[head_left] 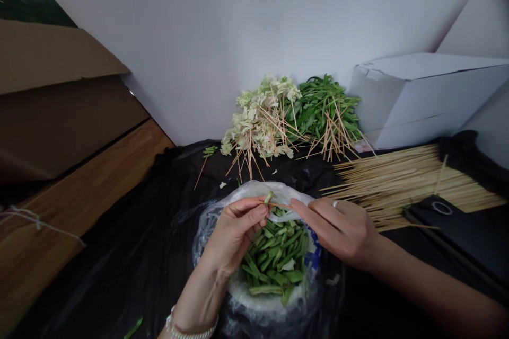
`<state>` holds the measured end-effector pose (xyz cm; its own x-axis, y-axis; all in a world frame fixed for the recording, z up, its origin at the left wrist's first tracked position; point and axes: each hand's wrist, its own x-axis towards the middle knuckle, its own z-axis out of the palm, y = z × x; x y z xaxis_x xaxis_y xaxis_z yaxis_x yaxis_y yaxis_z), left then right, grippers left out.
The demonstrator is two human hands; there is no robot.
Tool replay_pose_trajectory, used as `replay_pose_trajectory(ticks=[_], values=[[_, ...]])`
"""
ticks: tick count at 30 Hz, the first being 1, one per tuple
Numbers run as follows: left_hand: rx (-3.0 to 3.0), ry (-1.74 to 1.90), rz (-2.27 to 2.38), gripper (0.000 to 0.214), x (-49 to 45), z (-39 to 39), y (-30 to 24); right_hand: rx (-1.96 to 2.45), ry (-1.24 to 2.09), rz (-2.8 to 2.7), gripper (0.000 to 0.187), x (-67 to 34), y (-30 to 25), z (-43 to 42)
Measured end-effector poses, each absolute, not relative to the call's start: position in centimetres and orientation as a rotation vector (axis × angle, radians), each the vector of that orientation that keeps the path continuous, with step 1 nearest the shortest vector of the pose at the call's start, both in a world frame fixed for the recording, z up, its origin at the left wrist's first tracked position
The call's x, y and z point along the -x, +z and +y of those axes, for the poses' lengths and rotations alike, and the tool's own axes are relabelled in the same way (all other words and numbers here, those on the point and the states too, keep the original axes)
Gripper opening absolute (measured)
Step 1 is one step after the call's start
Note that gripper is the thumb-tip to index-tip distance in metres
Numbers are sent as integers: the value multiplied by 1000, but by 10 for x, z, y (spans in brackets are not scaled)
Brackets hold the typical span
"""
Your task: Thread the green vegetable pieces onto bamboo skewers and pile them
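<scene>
Above the plastic bag (254, 187) of cut green beans (278, 255), the left hand (237, 228) pinches a bean piece (269, 197); the right hand's (344, 228) bunched fingers grip a bamboo skewer (281, 205). Overpushing could split the piece or jab the left hand.

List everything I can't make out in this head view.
All in the head view:
- Skewer: rear end, hidden by the right hand.
- Right thumb: hidden behind that hand's fingers.
- Green beans: lower layers, covered by those on top.
- Cardboard box: cut off by the left edge.
- Dark object with a ring: cut off by the right edge.
</scene>
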<state>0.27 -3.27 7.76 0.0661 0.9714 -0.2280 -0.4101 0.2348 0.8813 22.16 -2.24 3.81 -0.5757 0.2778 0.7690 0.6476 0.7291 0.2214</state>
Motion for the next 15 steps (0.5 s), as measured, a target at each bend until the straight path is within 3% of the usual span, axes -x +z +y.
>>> replay_pose_trajectory(ticks=[9,15], values=[[-1098,1036,1028,24,-1,-40,77,660,-626,-2160,36,-219,41,-22],[-1649,719,1290,8,32,-47,84,675,-588,-2154,36,-224,41,-17]])
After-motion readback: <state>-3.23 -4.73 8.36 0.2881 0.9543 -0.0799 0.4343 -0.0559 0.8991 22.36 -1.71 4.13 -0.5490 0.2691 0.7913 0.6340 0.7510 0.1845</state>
